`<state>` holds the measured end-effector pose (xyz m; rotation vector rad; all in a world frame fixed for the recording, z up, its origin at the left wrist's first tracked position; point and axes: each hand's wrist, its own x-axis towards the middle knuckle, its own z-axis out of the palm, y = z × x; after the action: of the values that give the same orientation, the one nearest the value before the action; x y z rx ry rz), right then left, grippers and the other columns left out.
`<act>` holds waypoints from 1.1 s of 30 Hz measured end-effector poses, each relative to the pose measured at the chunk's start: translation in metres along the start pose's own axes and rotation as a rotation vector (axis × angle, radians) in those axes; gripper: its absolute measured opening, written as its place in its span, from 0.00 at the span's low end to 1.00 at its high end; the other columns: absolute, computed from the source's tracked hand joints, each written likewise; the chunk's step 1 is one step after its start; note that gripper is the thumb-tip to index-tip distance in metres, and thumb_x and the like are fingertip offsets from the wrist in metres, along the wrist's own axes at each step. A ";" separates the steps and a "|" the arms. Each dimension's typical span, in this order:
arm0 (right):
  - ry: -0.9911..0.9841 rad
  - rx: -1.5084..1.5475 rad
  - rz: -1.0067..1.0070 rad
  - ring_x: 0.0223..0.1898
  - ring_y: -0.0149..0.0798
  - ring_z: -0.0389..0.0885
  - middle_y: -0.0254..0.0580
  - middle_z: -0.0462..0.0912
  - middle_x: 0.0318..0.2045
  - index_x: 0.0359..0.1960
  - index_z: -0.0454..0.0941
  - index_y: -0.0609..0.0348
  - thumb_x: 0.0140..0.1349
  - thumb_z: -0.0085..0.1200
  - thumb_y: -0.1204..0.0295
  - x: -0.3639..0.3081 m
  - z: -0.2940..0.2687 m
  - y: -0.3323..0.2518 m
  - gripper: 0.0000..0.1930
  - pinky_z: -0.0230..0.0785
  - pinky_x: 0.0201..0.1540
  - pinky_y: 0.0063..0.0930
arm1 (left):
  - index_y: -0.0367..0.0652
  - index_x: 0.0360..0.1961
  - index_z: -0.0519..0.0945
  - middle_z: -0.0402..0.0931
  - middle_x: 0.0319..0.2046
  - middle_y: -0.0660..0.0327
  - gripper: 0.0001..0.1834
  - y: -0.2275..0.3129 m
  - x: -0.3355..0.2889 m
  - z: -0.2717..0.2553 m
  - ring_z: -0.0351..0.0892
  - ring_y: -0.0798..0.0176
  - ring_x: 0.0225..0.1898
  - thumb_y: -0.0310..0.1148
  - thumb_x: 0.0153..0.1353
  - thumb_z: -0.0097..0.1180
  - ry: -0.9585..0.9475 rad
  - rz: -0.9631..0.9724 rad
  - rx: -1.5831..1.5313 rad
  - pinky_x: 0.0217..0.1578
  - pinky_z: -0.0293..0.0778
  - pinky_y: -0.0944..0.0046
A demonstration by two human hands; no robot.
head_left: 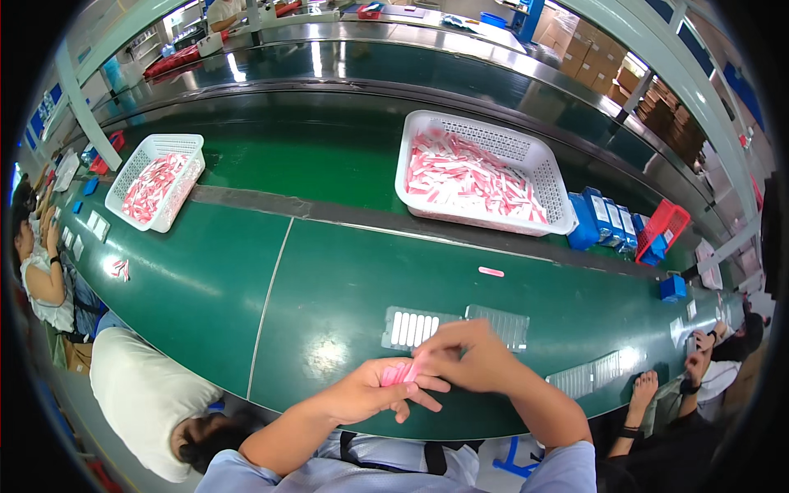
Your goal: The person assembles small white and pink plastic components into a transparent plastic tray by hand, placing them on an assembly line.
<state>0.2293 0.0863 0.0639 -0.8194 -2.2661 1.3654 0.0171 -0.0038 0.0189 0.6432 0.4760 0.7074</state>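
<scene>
Several small flat pink strips [399,374] lie bunched in my left hand [370,393], closed round them with some fingers reaching forward. My right hand [468,355] comes in from the right, slightly blurred, its thumb and fingertips pinched at the end of the bunch; what it grips is hidden. Just beyond the hands is a clear plastic tray [386,338] with a row of white strips [415,328] in its slots. To its right, partly behind my right hand, a second clear tray section [503,325] shows no strips. A single pink strip [491,271] lies farther off on the green table.
A large white basket [555,185] of pink and white strips stands beyond the hands, a smaller white basket [193,181] at far left. Blue boxes [588,220] and a red basket [667,222] are at right. More clear trays [585,374] lie near right. People sit on both sides.
</scene>
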 end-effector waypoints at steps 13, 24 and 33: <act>0.028 0.334 0.336 0.21 0.23 0.76 0.34 0.85 0.23 0.40 0.88 0.63 0.68 0.60 0.69 -0.006 -0.003 0.012 0.10 0.68 0.26 0.18 | 0.30 0.62 0.71 0.81 0.54 0.47 0.19 -0.005 0.004 0.000 0.85 0.59 0.46 0.26 0.73 0.51 0.300 0.031 0.029 0.27 0.71 0.72; 0.010 0.273 0.299 0.25 0.26 0.81 0.38 0.87 0.28 0.35 0.86 0.64 0.63 0.64 0.73 0.005 -0.044 0.053 0.06 0.72 0.29 0.21 | 0.31 0.61 0.71 0.80 0.55 0.49 0.18 -0.013 -0.009 -0.013 0.84 0.66 0.42 0.21 0.72 0.49 0.355 0.030 0.047 0.24 0.65 0.73; -0.098 -0.320 0.064 0.33 0.41 0.80 0.36 0.78 0.25 0.39 0.82 0.57 0.55 0.67 0.70 0.013 -0.037 0.052 0.11 0.71 0.41 0.35 | 0.31 0.60 0.71 0.80 0.54 0.47 0.18 -0.016 -0.015 -0.012 0.85 0.64 0.42 0.20 0.71 0.50 0.348 0.054 0.007 0.24 0.65 0.72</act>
<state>0.2556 0.1385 0.0348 -0.9506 -2.5977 1.1046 0.0072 -0.0194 0.0019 0.5421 0.7839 0.8745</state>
